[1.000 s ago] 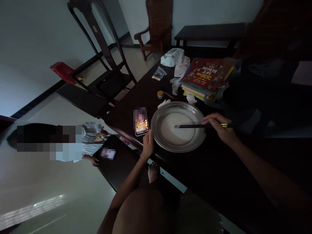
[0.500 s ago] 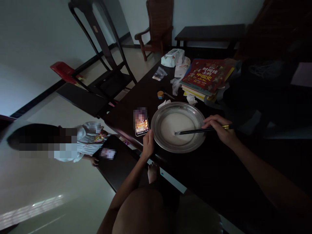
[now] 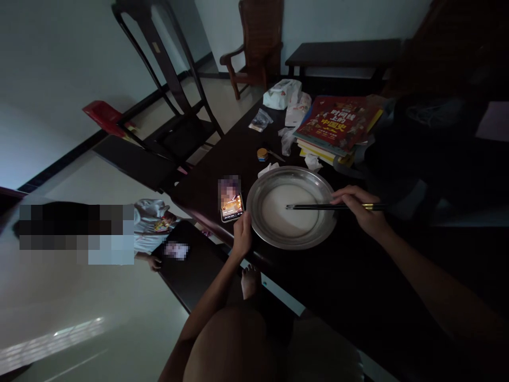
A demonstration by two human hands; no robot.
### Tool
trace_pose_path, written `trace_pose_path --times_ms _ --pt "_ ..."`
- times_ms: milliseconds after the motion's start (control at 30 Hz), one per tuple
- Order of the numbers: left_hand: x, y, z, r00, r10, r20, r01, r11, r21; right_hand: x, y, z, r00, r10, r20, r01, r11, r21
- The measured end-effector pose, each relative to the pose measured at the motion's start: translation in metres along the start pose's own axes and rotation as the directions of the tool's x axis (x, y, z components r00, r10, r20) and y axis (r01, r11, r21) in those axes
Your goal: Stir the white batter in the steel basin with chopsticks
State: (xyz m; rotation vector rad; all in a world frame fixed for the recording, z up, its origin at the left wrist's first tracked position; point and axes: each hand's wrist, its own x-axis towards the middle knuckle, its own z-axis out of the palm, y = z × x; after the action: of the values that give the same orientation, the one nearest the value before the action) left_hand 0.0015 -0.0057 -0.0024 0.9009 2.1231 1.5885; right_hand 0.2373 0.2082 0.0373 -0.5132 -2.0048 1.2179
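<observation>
A round metal basin (image 3: 254, 225) stands on the dark table, with a white, smooth mixture (image 3: 288, 225) inside. My left hand (image 3: 242, 236) grips the basin's left rim, thumb upward, its other fingers partly hidden. Black chopsticks (image 3: 318, 207) with gold bands are held in my right hand (image 3: 360, 209) at the basin's right side. They reach over the rim, their tips at the middle of the white mixture; whether they touch its surface I cannot tell. A lit phone (image 3: 231, 204) lies just left of the basin, close to my left hand.
Behind the basin are a small jar (image 3: 262, 154), crumpled tissue (image 3: 313, 162), plastic bags (image 3: 282, 94) and a stack of books (image 3: 338, 124). Dark cloth-like items lie at the right. A person (image 3: 149, 223) is at a low bench (image 3: 186, 276) on the left, beside a tall chair (image 3: 175, 79).
The chopsticks' tips have risen slightly and moved back from the near side of the mixture. My left hand and the basin have stayed in place.
</observation>
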Motion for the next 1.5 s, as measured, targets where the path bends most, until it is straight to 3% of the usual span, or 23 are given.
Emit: trace_pose_path --times_ms 467,567,733,900,1067,1233,1400,1500 --pt "-0.0006 -0.0012 -0.001 1.0 -0.001 -0.005 0.001 1.0 0.01 -0.0004 0.0006 0.0015 1.0 -0.019 0.001 0.019 0.996 0.082" --pt "-0.0006 -0.0013 -0.001 1.0 -0.005 -0.008 0.005 1.0 0.004 0.0003 -0.001 0.0019 0.999 -0.02 0.036 0.019 0.999 0.033" --pt "-0.0004 -0.0023 -0.001 1.0 -0.01 0.002 0.01 1.0 0.002 0.001 -0.0007 -0.0018 0.999 -0.021 -0.025 0.022 1.0 0.021" --pt "-0.0005 -0.0011 -0.001 1.0 -0.01 0.004 0.01 1.0 0.0 0.0015 -0.0023 0.0002 0.998 -0.021 0.063 0.021 1.0 -0.004" --pt "-0.0009 0.0001 -0.0004 1.0 -0.014 0.01 0.014 1.0 -0.003 0.0008 -0.0008 -0.0008 1.0 -0.014 -0.007 0.014 1.0 -0.011" --pt "-0.0006 0.0002 -0.0007 1.0 -0.018 -0.001 0.018 1.0 0.004 0.0009 -0.0008 0.0013 0.997 -0.021 0.072 0.022 1.0 -0.014" --pt "-0.0005 0.0027 -0.0011 1.0 -0.017 -0.002 0.017 1.0 0.006 0.0021 -0.0026 -0.0024 1.0 -0.006 -0.02 0.005 0.999 -0.036" --pt "-0.0003 0.0035 -0.0011 1.0 -0.021 -0.002 0.021 1.0 0.002 0.0026 -0.0044 -0.0013 0.999 -0.027 0.033 0.028 0.999 -0.023"
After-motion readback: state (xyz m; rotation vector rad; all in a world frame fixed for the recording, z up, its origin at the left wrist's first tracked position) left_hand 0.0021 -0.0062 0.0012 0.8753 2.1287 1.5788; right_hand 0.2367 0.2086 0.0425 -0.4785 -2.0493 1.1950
